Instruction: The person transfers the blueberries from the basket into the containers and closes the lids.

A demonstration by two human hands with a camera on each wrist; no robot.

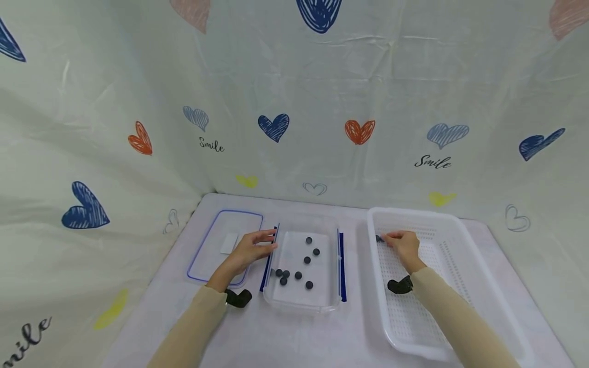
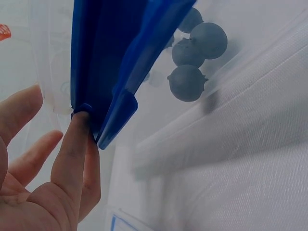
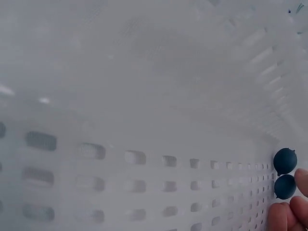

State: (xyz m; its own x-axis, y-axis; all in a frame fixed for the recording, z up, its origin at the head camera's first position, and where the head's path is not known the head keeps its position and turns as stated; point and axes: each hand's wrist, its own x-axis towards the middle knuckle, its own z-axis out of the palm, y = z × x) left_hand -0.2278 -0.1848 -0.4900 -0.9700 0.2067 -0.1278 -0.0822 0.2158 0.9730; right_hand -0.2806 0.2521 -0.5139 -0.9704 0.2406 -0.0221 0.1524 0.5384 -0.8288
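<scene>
My left hand (image 1: pixel 252 250) is at the left side of a clear plastic box (image 1: pixel 317 308). In the left wrist view its fingertips touch the box's blue side latch (image 2: pixel 103 57), which hangs unfolded. Several dark blueberries (image 1: pixel 307 260) lie inside the box, some clustered at its left. On the right, my right hand (image 1: pixel 405 248) reaches into a white perforated basket (image 1: pixel 416 347). There, two blueberries (image 3: pixel 285 186) sit side by side against the wall. The right thumb and fingertips are right at the nearer one, which is not between them.
A clear lid (image 1: pixel 207 258) with a blue rim and a white patch lies left of the box, partly behind the left hand. Another blue latch (image 1: pixel 342 268) is folded out along the box's right side. A heart-printed curtain (image 1: pixel 317 163) stands behind the white table.
</scene>
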